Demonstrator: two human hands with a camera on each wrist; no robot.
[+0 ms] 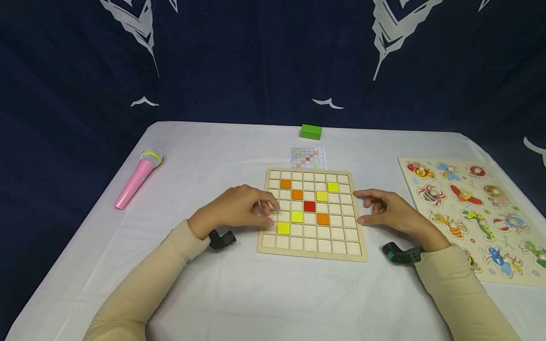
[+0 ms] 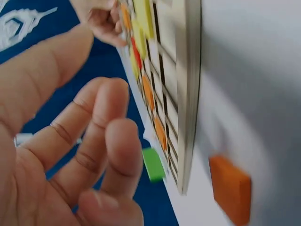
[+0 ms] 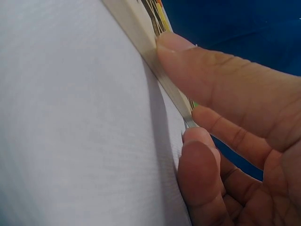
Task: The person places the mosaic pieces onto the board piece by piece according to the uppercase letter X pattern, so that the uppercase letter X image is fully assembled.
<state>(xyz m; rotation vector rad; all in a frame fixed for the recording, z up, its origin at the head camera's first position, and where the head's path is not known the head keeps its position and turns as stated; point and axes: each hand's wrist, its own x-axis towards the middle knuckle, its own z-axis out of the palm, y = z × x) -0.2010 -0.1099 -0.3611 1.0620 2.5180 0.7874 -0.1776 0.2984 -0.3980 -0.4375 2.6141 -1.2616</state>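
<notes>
A wooden grid board (image 1: 311, 256) lies flat on the table, with orange, yellow and red tiles in some squares; the red tile (image 1: 309, 206) is near the middle. My left hand (image 1: 239, 207) hovers over the board's left edge with loosely bent fingers and nothing between them. On the cloth beside that edge lies a loose orange tile (image 2: 230, 189), hidden behind the hand in the head view. My right hand (image 1: 386, 210) is at the board's right edge, its thumb tip and index fingertip touching the rim.
A printed pattern card (image 1: 308, 157) lies just behind the board, and a green block (image 1: 311, 132) stands behind that. To the left is a pink toy microphone (image 1: 140, 179). On the right lies an insect puzzle board (image 1: 462, 213), partly under the right sleeve.
</notes>
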